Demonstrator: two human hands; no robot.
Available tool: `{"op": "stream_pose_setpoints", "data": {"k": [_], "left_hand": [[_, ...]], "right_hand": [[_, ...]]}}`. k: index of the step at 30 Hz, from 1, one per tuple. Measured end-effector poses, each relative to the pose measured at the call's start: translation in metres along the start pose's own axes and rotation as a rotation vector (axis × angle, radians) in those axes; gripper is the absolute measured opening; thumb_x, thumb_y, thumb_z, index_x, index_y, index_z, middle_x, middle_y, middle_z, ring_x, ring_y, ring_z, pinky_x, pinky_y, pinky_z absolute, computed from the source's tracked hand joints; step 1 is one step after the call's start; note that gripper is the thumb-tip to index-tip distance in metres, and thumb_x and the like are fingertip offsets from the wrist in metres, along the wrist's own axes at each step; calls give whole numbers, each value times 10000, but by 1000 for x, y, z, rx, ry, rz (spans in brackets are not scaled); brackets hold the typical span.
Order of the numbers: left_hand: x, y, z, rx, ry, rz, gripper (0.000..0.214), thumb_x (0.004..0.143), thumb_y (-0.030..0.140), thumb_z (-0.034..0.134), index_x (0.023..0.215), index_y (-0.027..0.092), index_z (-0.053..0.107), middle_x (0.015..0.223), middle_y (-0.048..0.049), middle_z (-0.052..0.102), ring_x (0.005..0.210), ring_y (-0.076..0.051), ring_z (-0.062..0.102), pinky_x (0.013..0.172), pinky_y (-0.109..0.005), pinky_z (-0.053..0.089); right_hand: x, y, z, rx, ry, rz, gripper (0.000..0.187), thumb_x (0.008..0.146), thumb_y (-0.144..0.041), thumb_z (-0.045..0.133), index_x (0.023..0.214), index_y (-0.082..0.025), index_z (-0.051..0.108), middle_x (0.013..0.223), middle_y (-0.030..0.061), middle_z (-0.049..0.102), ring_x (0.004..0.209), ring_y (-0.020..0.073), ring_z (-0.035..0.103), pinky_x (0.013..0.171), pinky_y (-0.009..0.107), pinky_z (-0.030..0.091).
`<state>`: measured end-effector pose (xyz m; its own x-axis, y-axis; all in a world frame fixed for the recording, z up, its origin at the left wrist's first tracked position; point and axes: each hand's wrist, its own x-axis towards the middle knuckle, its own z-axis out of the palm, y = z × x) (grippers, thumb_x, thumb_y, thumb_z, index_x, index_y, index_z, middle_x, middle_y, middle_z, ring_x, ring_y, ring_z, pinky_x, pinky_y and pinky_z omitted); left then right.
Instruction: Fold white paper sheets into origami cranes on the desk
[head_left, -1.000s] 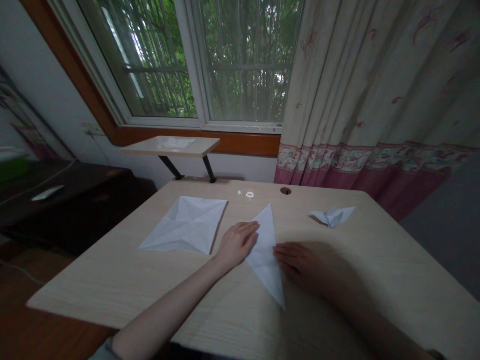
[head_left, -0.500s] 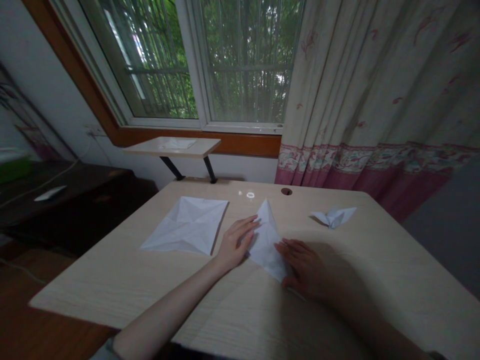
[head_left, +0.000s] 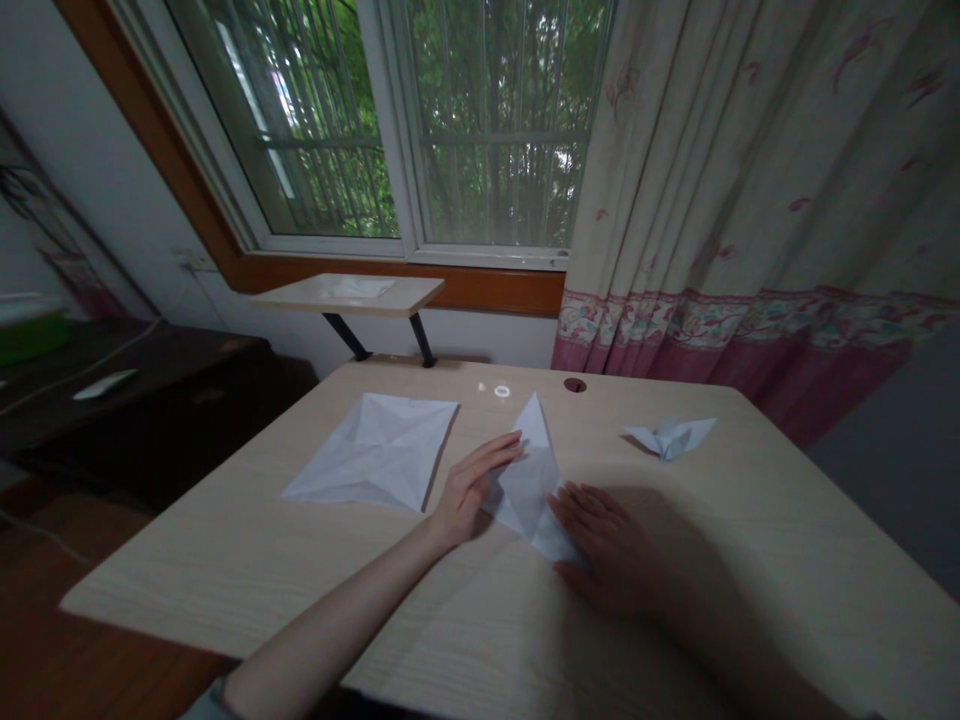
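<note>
A folded sheet of white paper (head_left: 531,490) lies on the desk, its narrow point facing the window. Along its left edge rests my left hand (head_left: 474,492), fingers stretched out over the upper part and partly covering it. My right hand (head_left: 600,530) lies flat on the lower right part, fingers extended, hiding that corner. A larger creased square sheet of paper (head_left: 375,447) is spread out to the left of my left hand. On the right stands a small folded paper figure with two wing-like points (head_left: 670,437), apart from my right hand.
The pale wooden desk (head_left: 300,560) has a round cable hole (head_left: 575,385) at its back edge. A small white ring (head_left: 502,392) lies near it. A raised shelf (head_left: 405,293) carries more white paper (head_left: 364,288). A curtain (head_left: 675,200) hangs at the right.
My left hand's fingers have straightened and drawn closer together over the paper. The paper's lower left edge has spread slightly leftward under that hand. My right hand has barely moved.
</note>
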<state>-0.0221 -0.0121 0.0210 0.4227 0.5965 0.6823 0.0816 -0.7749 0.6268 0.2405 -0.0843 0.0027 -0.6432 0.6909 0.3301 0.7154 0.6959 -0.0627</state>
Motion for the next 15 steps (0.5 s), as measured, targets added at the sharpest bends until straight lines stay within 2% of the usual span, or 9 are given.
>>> {"op": "stream_pose_setpoints", "data": {"k": [2,6,11,15], "left_hand": [[0,0,1,15,10,4,473,1026,472,374,1292,197,652,1416,-147,581,1316,-287,548,1110,-484,429],[2,4,4,87,55,3,302,967,256,489,1186,216,694,1375,-124,612,1255,-260,599,1067,-467,477],[5,8,5,171,112,16,286,878,138,571,1112,217,715,1300,-119,639,1196,-250,618,1013,-437,515],[5,8,4,235,147,24,279,829,96,587,1040,219,722,1263,-105,645,1155,-248,613,948,-415,535]], "right_hand": [[0,0,-1,17,-13,1,573,923,-374,554,1439,-127,524,1385,181,613,1311,322,555,1121,483,447],[-3,7,-2,48,-74,2,580,908,-339,562,1449,-132,516,1404,178,595,1318,306,553,1112,471,464],[-5,19,-12,137,-123,-77,556,952,-299,516,1486,-154,463,1455,135,552,1333,266,543,1117,453,465],[-4,19,-19,176,-116,-84,498,953,-264,518,1446,-191,518,1397,105,616,1268,243,602,1098,424,488]]}}
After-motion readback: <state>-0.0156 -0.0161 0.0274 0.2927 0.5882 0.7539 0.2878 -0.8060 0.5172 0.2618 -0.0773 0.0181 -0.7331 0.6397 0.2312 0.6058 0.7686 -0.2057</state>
